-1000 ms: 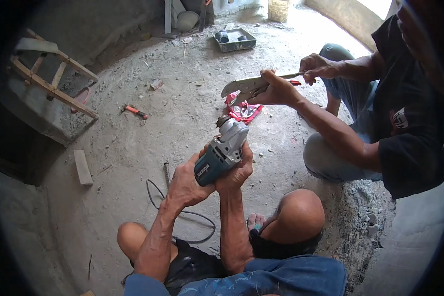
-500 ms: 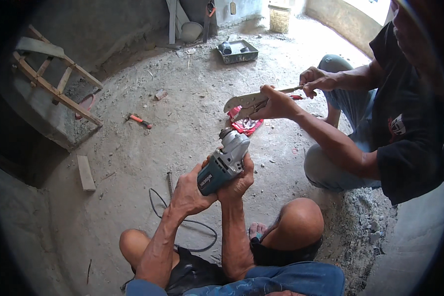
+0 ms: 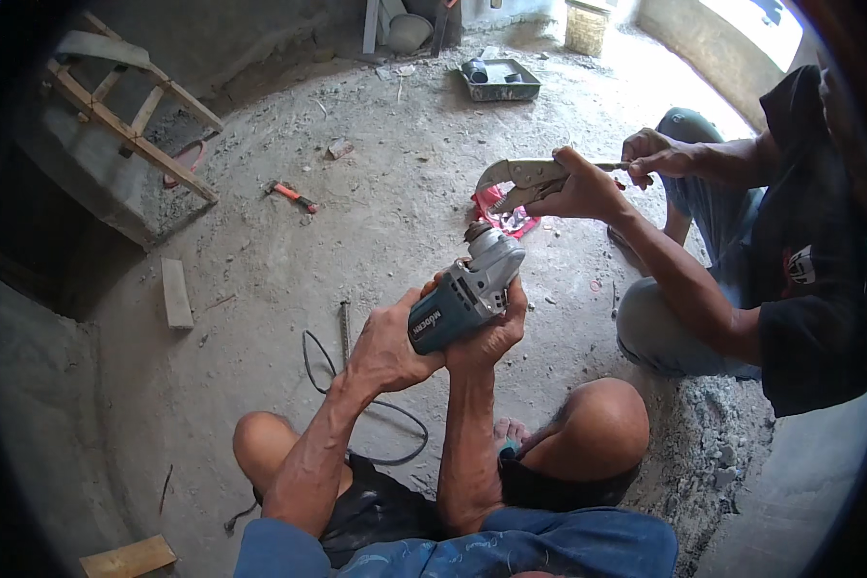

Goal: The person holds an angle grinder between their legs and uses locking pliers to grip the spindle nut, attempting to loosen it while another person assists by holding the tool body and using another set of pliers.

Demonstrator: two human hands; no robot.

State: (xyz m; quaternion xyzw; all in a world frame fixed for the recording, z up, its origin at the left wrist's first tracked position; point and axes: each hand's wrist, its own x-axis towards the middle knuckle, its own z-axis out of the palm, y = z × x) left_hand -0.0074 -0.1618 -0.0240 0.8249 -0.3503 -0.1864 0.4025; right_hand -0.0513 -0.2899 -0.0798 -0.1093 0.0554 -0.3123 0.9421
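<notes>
My left hand and my right hand are both closed around a teal and silver angle grinder, its bare spindle pointing up, with no disc visible on it. Just above, at the right, a co-worker in a dark shirt crouches, holding large metal locking pliers in both hands, jaws toward the grinder's side of the room. Beneath the pliers lies a red and pink bag. A black cable loops on the floor below my hands, beside a thin metal rod.
A wooden frame leans by a dark opening at left. On the floor are a hammer, boards, a grey tray and, farther back, a bucket. Rubble lines the lower right beside the wall.
Compared with half a second ago, the view has shifted, so the scene sits higher and farther right, and a board shows at lower left. My hands still grip the grinder.
</notes>
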